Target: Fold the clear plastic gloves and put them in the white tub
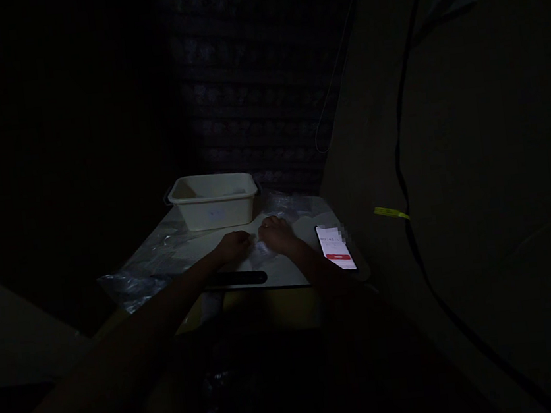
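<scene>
Dim light hides much detail. A small clear plastic bag lies on the white tabletop between my two hands. My right hand curls over the bag's right side with its fingers closed on it. To the left, my left hand has its fingers drawn together, fingertips at the bag's left edge; what they pinch is too dark to make out. Just behind my hands stands a cream plastic tub with dark side handles. Something pale shows inside it, mostly hidden by the front wall.
A phone with a lit screen lies at the table's right side. Clear plastic sheeting hangs over the left edge, and more plastic lies behind. A dark slot runs along the near edge. A black cable hangs on the right.
</scene>
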A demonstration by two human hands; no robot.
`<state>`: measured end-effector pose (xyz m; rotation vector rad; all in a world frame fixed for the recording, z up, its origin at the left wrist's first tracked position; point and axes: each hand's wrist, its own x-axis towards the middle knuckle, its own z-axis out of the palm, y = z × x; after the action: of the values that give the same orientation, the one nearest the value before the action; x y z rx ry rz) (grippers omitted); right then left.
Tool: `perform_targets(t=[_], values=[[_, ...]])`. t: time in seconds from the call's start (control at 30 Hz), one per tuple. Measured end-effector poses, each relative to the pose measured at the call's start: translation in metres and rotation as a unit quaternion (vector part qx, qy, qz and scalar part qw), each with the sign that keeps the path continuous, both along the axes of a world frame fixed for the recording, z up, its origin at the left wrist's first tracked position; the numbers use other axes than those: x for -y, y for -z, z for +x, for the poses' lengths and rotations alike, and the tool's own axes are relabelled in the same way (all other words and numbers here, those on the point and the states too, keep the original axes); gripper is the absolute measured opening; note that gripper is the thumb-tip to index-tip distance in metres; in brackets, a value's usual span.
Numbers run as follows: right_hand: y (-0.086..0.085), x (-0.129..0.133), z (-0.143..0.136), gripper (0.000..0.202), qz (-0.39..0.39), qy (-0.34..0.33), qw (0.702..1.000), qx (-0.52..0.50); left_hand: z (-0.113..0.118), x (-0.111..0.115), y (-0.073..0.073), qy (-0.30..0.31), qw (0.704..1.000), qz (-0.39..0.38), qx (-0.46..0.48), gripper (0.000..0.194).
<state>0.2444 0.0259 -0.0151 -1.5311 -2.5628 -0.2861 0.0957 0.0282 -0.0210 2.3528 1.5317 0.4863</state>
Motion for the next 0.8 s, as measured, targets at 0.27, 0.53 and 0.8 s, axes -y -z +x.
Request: perform_targets(t=[0.27, 0.53, 0.8], values=[[-0.012, 0.008, -0.012, 0.028, -0.021, -0.026, 0.957, -0.289, 0.0, 0.005, -0.006, -0.046, 0.973, -0.112, 0.197, 0.018], [0.002, 0.004, -0.003, 0.015, -0.353, 0.076, 0.675, -0.644, 0.006, 0.017, -0.016, -0.082, 0.842, -0.189, 0.498, 0.022], [0.003, -0.002, 0.002, 0.016, -0.289, 0.035, 0.588, -0.754, 0.006, 0.012, -0.012, -0.079, 0.922, -0.145, 0.349, 0.022]])
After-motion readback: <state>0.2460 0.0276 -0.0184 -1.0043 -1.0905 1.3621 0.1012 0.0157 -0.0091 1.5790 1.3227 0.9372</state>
